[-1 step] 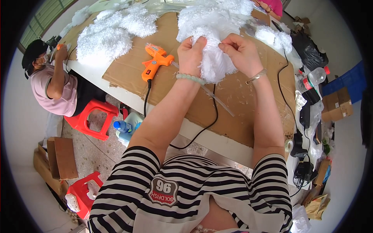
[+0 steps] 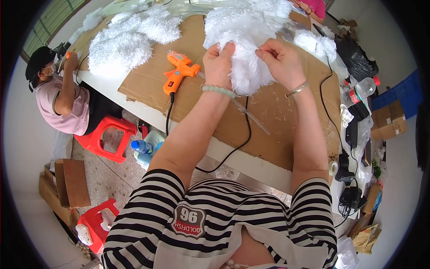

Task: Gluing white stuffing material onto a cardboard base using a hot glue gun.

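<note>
A piece of white fluffy, shaggy material is held up between my hands over the cardboard. My left hand grips its left edge, thumb pressed against the fingers. With thumb and index finger, my right hand pinches the opposite edge. Behind them lies a larger white fluffy heap; I cannot tell where the held piece ends and the heap begins. To the left of my left hand an orange glue gun rests on the cardboard sheet, a clear glue stick reaching from its back under my left wrist.
More white fluffy heaps cover the table's far left. Black cables cross the cardboard. A plastic bottle and black adapters crowd the right side. One person sits at left near a red stool; another person's pink sleeve shows far right.
My right hand has shifted very slightly to the right, and the white material between my hands looks a little smoother. The glue gun has stayed in place.
</note>
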Action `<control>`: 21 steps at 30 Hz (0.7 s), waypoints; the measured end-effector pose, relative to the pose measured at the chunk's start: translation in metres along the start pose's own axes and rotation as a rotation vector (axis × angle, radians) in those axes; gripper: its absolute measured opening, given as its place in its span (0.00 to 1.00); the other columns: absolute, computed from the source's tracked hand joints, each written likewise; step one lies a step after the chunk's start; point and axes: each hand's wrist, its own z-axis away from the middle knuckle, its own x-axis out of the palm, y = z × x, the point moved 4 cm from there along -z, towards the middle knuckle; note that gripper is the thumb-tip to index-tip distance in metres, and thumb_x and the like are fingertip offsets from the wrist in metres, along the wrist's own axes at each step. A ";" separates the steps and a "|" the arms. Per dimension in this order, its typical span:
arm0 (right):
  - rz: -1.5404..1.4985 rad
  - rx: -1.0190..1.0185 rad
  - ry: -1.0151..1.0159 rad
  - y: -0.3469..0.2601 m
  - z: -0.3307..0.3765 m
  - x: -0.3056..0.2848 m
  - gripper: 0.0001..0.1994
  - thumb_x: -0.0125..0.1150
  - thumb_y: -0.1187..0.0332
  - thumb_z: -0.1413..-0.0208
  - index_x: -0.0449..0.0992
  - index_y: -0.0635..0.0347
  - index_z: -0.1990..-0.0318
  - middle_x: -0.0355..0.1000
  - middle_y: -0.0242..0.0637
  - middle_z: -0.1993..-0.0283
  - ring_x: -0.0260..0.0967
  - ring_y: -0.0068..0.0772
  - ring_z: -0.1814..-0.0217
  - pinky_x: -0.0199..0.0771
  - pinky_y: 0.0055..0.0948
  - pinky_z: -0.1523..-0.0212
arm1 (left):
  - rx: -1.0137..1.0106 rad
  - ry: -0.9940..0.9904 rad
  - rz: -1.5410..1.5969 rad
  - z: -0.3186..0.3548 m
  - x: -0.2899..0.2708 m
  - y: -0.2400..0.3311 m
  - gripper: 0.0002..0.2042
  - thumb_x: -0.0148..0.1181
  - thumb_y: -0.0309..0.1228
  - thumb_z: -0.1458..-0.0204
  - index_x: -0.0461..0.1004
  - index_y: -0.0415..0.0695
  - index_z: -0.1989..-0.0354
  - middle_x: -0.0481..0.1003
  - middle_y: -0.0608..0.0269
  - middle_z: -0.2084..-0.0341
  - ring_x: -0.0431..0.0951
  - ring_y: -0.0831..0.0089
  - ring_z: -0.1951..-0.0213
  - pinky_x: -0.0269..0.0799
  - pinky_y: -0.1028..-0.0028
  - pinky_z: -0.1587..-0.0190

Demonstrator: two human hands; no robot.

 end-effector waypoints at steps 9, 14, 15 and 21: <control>-0.604 -0.409 0.768 -0.071 0.036 -0.138 0.02 0.58 0.76 0.50 0.74 0.66 0.71 0.70 0.32 0.77 0.64 0.19 0.77 0.62 0.15 0.74 | 0.073 0.209 0.213 -0.009 -0.016 0.009 0.08 0.52 0.29 0.46 0.69 0.35 0.65 0.74 0.60 0.74 0.74 0.74 0.75 0.71 0.74 0.72; -0.556 -0.191 0.775 -0.033 -0.006 -0.112 0.04 0.61 0.72 0.51 0.75 0.64 0.71 0.70 0.27 0.76 0.63 0.15 0.77 0.61 0.15 0.76 | 0.044 0.156 0.248 -0.004 -0.010 0.012 0.10 0.49 0.33 0.44 0.68 0.36 0.63 0.73 0.59 0.71 0.74 0.73 0.72 0.71 0.74 0.68; -0.502 -0.169 0.707 -0.011 -0.024 -0.093 0.05 0.62 0.71 0.51 0.76 0.63 0.72 0.70 0.25 0.77 0.62 0.14 0.77 0.60 0.15 0.76 | 0.061 0.167 0.242 -0.003 -0.015 0.016 0.10 0.49 0.33 0.44 0.68 0.36 0.63 0.73 0.59 0.71 0.74 0.73 0.72 0.71 0.74 0.68; 0.427 0.275 0.253 0.065 -0.048 -0.015 0.22 0.58 0.49 0.55 0.77 0.60 0.64 0.74 0.42 0.69 0.72 0.43 0.62 0.70 0.36 0.61 | 0.063 0.051 0.161 -0.005 -0.006 0.007 0.09 0.50 0.32 0.45 0.70 0.37 0.66 0.74 0.62 0.72 0.74 0.76 0.73 0.70 0.76 0.70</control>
